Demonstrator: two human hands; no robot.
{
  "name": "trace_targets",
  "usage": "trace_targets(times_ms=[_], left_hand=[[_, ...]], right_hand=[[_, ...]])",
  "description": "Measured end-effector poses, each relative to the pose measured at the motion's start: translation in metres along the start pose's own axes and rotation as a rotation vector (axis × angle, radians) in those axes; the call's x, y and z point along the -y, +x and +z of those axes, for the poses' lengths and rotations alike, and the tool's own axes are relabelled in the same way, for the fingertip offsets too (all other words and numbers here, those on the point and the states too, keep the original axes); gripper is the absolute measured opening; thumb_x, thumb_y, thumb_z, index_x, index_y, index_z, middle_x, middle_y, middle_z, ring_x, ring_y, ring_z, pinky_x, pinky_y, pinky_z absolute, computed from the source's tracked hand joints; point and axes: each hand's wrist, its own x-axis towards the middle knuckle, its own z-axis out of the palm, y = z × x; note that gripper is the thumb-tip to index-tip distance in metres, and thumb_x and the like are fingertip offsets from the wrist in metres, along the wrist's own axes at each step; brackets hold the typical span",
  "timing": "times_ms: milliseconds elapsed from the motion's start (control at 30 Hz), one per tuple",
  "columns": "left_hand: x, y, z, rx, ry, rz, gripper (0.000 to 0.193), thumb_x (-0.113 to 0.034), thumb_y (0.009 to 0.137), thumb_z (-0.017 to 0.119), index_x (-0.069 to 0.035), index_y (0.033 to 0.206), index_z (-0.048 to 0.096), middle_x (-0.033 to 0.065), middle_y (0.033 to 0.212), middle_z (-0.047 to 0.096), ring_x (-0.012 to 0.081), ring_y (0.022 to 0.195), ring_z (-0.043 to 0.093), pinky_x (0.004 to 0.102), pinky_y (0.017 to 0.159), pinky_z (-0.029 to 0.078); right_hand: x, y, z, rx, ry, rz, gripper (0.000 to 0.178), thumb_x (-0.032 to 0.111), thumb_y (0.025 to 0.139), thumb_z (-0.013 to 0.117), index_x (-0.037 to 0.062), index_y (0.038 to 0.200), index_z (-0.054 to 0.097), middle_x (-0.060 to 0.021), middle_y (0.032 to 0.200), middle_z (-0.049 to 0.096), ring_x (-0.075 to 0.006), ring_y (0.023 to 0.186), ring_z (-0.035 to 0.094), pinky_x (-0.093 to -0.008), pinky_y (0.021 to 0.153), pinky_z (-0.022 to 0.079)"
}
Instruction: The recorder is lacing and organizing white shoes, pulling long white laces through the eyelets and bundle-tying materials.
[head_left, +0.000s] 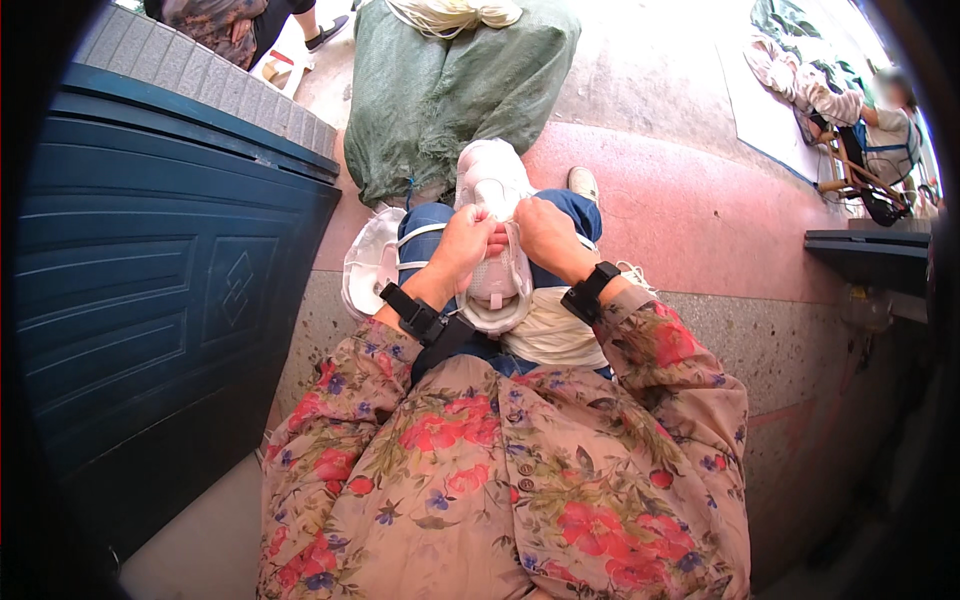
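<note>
A pale pink-and-white sneaker [493,283] lies across my lap, toe pointing away and heel opening toward me. Over its tongue and eyelets, my left hand [472,243] pinches a white shoelace at its fingertips. Close on the right, my right hand [548,238] is closed in a loose fist on the lace, which its fingers mostly hide. The two hands nearly meet above the shoe. A second white shoe [370,262] is beside my left knee. On my right thigh rests a cream bundle of laces [553,325].
A bulging green sack [450,90] stands ahead of my knees, topped by another cream bundle [455,14]. A blue panelled door [150,270] flanks my left. At upper right a person [888,130] sits by a wooden frame; another person [225,25] is at upper left.
</note>
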Motion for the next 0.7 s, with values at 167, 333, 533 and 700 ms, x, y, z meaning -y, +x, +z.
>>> trace_targets(times_ms=[167, 333, 533, 700], left_hand=[[-0.001, -0.003, 0.000, 0.000, 0.011, 0.007, 0.015, -0.013, 0.089, 0.043, 0.000, 0.098, 0.041, 0.0135, 0.095, 0.054, 0.0196, 0.083, 0.058, 0.0272, 0.069, 0.048], [0.001, -0.003, 0.002, -0.008, 0.009, 0.057, 0.017, -0.015, 0.090, 0.041, 0.000, 0.098, 0.042, 0.0131, 0.096, 0.054, 0.0183, 0.080, 0.057, 0.0262, 0.066, 0.048], [-0.016, -0.019, 0.000, -0.169, 0.453, 0.168, 0.035, -0.009, 0.085, 0.042, -0.003, 0.119, 0.036, 0.0096, 0.072, 0.057, 0.0140, 0.049, 0.055, 0.0252, 0.046, 0.045], [0.005, 0.002, -0.019, -0.174, 0.807, 0.394, 0.025, -0.010, 0.080, 0.048, -0.004, 0.103, 0.057, 0.0097, 0.062, 0.059, 0.0168, 0.047, 0.056, 0.0300, 0.046, 0.045]], right_hand=[[0.002, -0.001, -0.010, -0.010, -0.215, -0.282, 0.006, 0.005, 0.071, 0.049, 0.0018, 0.075, 0.052, -0.0126, 0.076, 0.055, -0.0280, 0.080, 0.054, -0.0398, 0.067, 0.043], [0.002, 0.006, -0.010, 0.075, -0.360, -0.349, 0.008, 0.009, 0.070, 0.054, 0.0055, 0.078, 0.053, -0.0085, 0.078, 0.055, -0.0248, 0.083, 0.054, -0.0383, 0.066, 0.042], [-0.003, -0.003, -0.010, -0.066, -0.137, -0.167, 0.019, 0.026, 0.074, 0.059, 0.0075, 0.071, 0.060, -0.0051, 0.076, 0.058, -0.0215, 0.081, 0.055, -0.0370, 0.065, 0.041], [0.017, -0.016, -0.022, -0.004, -0.309, -0.238, 0.024, 0.030, 0.073, 0.058, 0.0054, 0.073, 0.059, -0.0088, 0.077, 0.056, -0.0252, 0.081, 0.051, -0.0369, 0.066, 0.039]])
